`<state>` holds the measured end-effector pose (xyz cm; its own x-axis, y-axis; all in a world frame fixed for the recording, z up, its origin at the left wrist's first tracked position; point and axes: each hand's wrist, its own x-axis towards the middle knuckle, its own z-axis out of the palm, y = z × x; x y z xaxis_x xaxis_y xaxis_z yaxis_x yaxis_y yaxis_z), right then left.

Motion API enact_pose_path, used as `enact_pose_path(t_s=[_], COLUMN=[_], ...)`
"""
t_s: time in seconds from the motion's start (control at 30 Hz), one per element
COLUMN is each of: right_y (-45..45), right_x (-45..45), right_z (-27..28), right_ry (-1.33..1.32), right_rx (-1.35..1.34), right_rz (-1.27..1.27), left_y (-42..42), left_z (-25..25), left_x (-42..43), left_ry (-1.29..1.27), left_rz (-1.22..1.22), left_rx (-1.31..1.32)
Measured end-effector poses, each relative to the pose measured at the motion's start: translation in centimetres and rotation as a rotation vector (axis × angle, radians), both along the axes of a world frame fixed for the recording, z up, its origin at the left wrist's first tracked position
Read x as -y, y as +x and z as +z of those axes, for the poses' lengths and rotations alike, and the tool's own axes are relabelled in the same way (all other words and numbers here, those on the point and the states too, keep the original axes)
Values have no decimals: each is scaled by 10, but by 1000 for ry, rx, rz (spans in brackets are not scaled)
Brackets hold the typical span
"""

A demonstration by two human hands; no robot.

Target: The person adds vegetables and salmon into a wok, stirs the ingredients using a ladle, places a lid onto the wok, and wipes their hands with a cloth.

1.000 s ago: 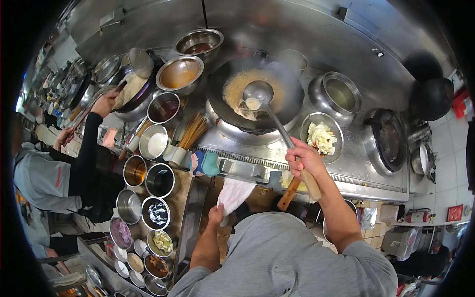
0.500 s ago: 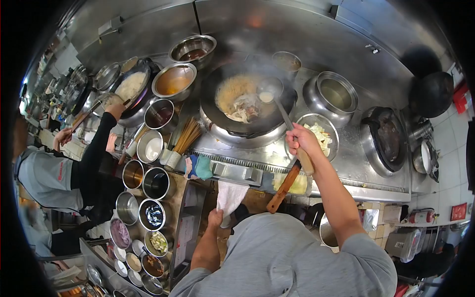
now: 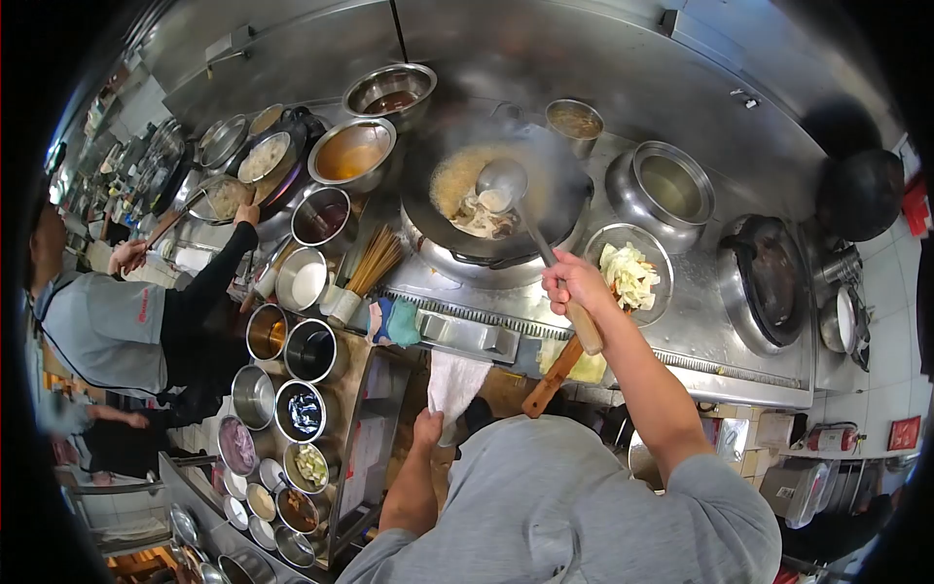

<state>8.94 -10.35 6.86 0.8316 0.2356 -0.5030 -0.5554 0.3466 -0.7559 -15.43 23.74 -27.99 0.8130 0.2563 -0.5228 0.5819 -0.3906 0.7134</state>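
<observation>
Far rim of wok (image 3: 416, 200) hazy in steam (image 3: 553, 154). Bowl of ladle (image 3: 503, 178) hides some food (image 3: 479, 222); kind unclear. Right hand (image 3: 580, 285) covers stretch of ladle's handle (image 3: 538, 238). Red lettering (image 3: 144, 305) on co-worker's clothing (image 3: 102, 336) too small to read.

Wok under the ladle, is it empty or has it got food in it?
Not empty: pale pieces and frothy tan liquid show inside the wok, near the ladle. How deep they go, I cannot tell.

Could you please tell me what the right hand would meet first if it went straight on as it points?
The right hand would probably reach the wok first, at its near rim, though depth is unclear.
</observation>
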Motion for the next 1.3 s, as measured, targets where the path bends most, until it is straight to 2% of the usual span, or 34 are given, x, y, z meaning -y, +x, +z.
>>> enact_pose_path(t_s=[0.07,0.17,0.47,0.57,0.67,0.77,0.87,1.03,1.17,1.3], right_y=[-10,-24,-46,-53,-60,-67,-68,-49,-27,-17], right_x=[3,10,25,30,29,23,5,-34,-54,-55], right_z=[7,15,37,31,28,21,25,20,21,26], right_ry=[64,160,-3,-67,-132,-105,-90,-52,320,488], right_rx=[-28,-56,-1,15,-7,-1,-34,-2,-73,-126], right_rz=[34,23,7,-6,5,28,37,40,49,-16], left_y=[1,3,-3,2,4,5,4,5,0,-4], left_z=[4,14,13,35,17,30,4,6,14,17], left_x=[3,6,4,9,6,12,6,4,8,8], left_ry=[7,162,119,49,57,21,81,56,64,63], left_rz=[0,-47,-28,-29,-84,-19,-52,-36,13,-1], left_rx=[-1,-43,-25,-90,-113,-115,-117,-96,-83,-42])
